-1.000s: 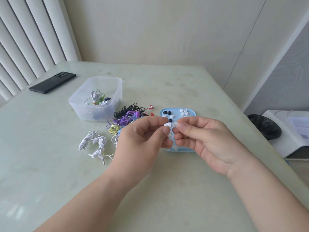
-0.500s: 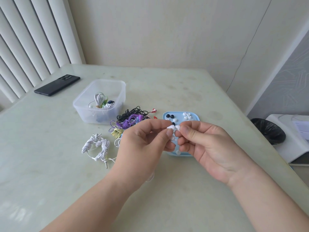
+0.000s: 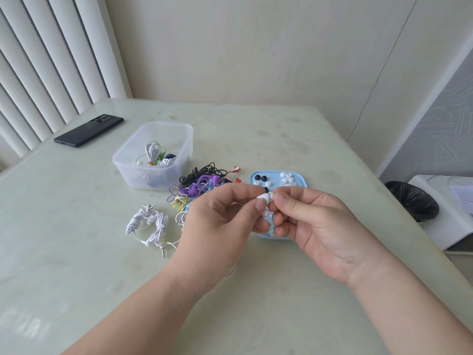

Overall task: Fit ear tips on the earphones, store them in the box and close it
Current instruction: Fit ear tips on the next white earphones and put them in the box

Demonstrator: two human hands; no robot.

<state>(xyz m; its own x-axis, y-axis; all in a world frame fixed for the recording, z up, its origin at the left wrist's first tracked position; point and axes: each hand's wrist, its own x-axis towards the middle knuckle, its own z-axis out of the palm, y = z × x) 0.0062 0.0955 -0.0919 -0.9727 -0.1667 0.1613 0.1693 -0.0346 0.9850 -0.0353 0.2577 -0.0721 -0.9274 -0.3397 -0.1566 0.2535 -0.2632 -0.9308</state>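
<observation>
Both hands meet above the near edge of a pale blue rounded plastic tray (image 3: 303, 181), well in front of the person. The left hand (image 3: 220, 226) pinches a small white earbud (image 3: 265, 196) between thumb and forefinger, its other fingers curled under. The right hand (image 3: 320, 231) pinches the small white earbud's other end between thumb and forefinger, so the two grips almost touch. Whether an ear tip is seated on it cannot be told. A thin white cable runs down from it between the hands.

Loose black ear tips (image 3: 257, 178) and loose white ear tips (image 3: 288, 178) lie on the tray. Just left of it sits a tangled pile of black, purple and yellow earphones (image 3: 199, 185), and nearer the person two coiled white earphones (image 3: 151, 224). Behind the pile stands a clear rectangular plastic box (image 3: 128, 170), lidless, with a few coiled earphones inside. A black smartphone (image 3: 88, 130) lies at the far left of the pale green table (image 3: 256, 139).
</observation>
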